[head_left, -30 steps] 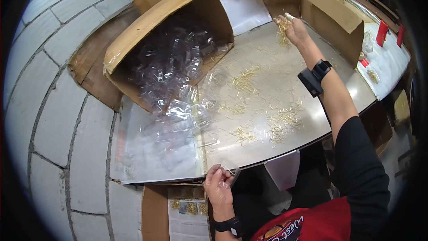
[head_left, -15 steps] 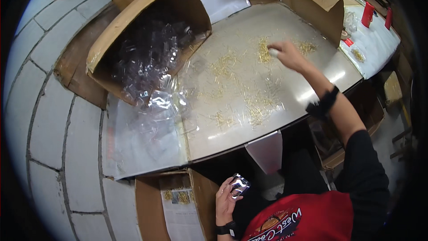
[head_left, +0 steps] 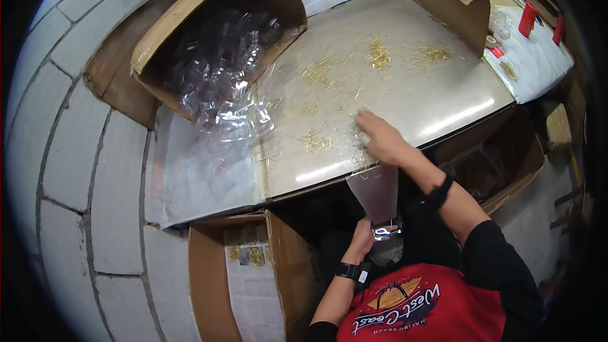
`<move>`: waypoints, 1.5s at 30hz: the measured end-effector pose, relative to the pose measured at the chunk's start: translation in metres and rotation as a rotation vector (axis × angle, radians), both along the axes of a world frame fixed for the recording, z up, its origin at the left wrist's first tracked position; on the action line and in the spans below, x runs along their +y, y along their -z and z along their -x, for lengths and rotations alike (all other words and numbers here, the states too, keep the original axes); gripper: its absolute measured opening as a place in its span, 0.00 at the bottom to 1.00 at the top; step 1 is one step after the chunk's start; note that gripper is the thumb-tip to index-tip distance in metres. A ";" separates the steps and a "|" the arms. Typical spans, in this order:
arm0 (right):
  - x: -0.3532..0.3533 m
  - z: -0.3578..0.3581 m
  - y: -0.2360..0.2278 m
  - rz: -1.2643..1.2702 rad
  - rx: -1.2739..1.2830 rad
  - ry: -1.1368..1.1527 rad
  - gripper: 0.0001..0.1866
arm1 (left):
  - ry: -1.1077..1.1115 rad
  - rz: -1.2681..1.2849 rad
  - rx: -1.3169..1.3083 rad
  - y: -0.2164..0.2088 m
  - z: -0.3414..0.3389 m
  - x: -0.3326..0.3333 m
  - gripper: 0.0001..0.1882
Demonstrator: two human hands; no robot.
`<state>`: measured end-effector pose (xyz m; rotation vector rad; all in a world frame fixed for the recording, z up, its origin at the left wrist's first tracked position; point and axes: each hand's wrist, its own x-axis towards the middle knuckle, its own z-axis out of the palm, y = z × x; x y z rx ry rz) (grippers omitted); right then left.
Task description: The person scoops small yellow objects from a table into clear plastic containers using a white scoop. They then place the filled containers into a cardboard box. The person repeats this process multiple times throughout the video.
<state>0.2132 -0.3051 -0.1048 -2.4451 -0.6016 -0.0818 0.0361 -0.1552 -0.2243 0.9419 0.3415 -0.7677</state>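
My right hand lies low over the table near its front edge, fingers stretched out and somewhat blurred. Thin gold-coloured metal pieces, like pins, lie beside and below its fingers, at the top of a translucent tapering chute fixed to the edge. Below, my left hand grips a small shiny clear plastic packet at the chute's lower end. More pins sit in loose heaps on the table, among them one heap farther back and another to the left.
A tilted cardboard box spills clear plastic packets onto the table's left side. Cardboard walls bound the back right. Below left stands an open carton with packed pins inside. Red cylinders stand on a white surface at right.
My right hand has come from the far heap toward the front edge, and pins now lie at the chute's mouth. My left hand has moved up and right, bringing the packet under the chute.
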 end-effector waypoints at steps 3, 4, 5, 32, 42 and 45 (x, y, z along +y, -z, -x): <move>-0.026 0.004 -0.023 -0.430 -0.013 0.161 0.29 | -0.016 0.093 0.035 0.005 0.003 -0.010 0.27; -0.020 0.011 -0.030 -0.353 -0.028 0.188 0.29 | -0.044 0.094 0.044 0.006 0.007 -0.012 0.27; -0.008 0.024 -0.019 -0.259 -0.066 0.172 0.31 | -0.072 0.094 0.052 0.008 0.011 -0.014 0.28; -0.071 0.197 0.012 -0.261 0.251 -0.200 0.13 | 0.006 0.033 -0.081 0.012 0.042 -0.001 0.25; -0.037 0.207 0.013 -0.221 0.052 -0.195 0.27 | -0.056 -0.053 -0.208 -0.073 0.040 0.008 0.21; -0.022 0.209 0.000 -0.111 -0.089 -0.301 0.30 | -0.189 0.006 -0.227 -0.089 0.037 0.003 0.22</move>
